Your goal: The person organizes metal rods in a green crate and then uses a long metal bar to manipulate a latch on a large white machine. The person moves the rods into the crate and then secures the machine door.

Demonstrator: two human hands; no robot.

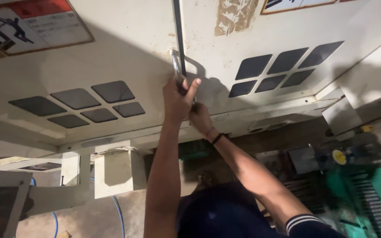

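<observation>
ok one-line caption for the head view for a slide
Both hands, left hand above right hand, grip the metal door handle on a cream machine cabinet.

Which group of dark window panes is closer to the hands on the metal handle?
The right group of panes, on the door right of the handle. It lies nearer both hands than the left group, which is farther off.

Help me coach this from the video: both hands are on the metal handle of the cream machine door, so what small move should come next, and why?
Probably a steady pull sideways on the door handle. The left hand is wrapped around it, the right hand grips just below, and the handle sits beside the dark seam between two panels, which looks closed.
</observation>
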